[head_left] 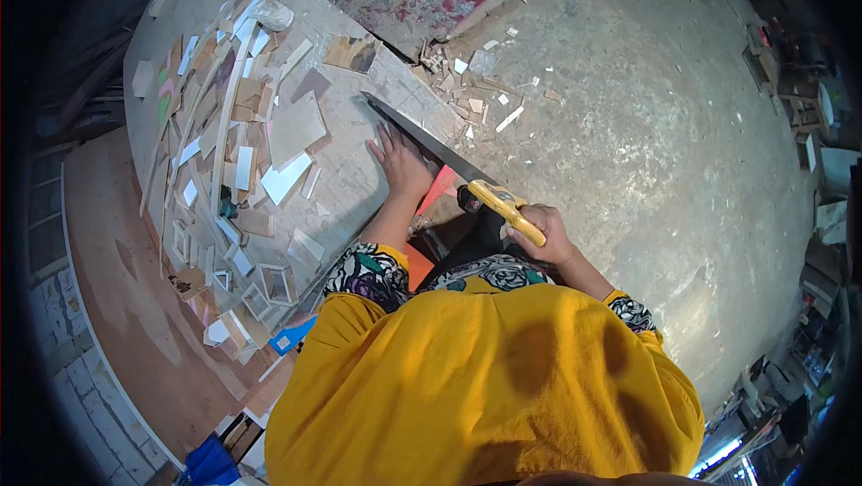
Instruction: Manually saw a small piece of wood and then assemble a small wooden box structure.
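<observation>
My right hand is wrapped round the yellow handle of a handsaw. The saw's dark blade slants up and left from the handle, its tip over the edge of the worktable. Just left of the blade, my left hand lies with fingers spread at the table's edge. Whether a workpiece is under that palm, I cannot tell. A red-pink piece shows below the blade, beside my left wrist. Where the blade's teeth rest is hidden from this angle.
Wood offcuts, strips and small frames crowd the table's left part, among them a square board and a stained piece. Scraps litter the concrete floor beyond the blade. A blue tool lies near my left elbow. Clutter lines the far right.
</observation>
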`<action>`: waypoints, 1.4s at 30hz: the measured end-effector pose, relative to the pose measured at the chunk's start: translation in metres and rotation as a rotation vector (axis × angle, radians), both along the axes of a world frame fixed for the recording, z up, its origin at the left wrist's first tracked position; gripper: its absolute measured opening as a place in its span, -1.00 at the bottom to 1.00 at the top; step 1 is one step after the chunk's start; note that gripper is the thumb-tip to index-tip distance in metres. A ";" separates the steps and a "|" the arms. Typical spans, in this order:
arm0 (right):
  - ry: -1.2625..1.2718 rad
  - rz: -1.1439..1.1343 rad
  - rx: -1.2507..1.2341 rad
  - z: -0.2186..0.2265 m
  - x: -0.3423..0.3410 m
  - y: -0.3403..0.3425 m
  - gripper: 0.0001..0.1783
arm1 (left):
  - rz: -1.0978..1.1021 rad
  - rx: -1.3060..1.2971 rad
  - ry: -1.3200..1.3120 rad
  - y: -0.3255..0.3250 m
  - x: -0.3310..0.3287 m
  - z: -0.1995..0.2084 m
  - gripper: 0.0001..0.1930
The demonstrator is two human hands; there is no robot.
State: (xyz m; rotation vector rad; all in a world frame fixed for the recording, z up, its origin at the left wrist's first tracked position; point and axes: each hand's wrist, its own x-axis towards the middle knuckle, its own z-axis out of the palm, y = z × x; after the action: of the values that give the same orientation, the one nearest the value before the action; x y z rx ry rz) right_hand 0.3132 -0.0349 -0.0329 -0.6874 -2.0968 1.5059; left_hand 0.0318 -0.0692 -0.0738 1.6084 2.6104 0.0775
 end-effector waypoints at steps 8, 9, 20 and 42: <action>-0.007 0.032 0.067 0.002 -0.002 0.004 -0.75 | 0.028 -0.020 -0.033 0.004 0.005 0.007 -0.15; -0.031 0.033 -0.014 0.003 -0.001 0.006 -0.77 | 0.033 -0.018 -0.034 0.003 0.006 0.008 -0.15; -0.009 0.109 0.197 0.010 -0.004 0.020 -0.80 | 0.064 -0.020 -0.042 0.007 0.010 0.018 -0.22; 0.000 0.077 -0.356 -0.003 -0.055 0.039 -0.91 | 0.056 -0.031 -0.048 0.008 0.009 0.013 0.07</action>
State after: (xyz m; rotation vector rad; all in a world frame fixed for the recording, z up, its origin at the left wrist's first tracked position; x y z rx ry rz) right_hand 0.2586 0.0042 -0.0358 -0.7354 -1.8906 1.9481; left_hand 0.0404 -0.0612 -0.0603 1.5048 2.6077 0.0776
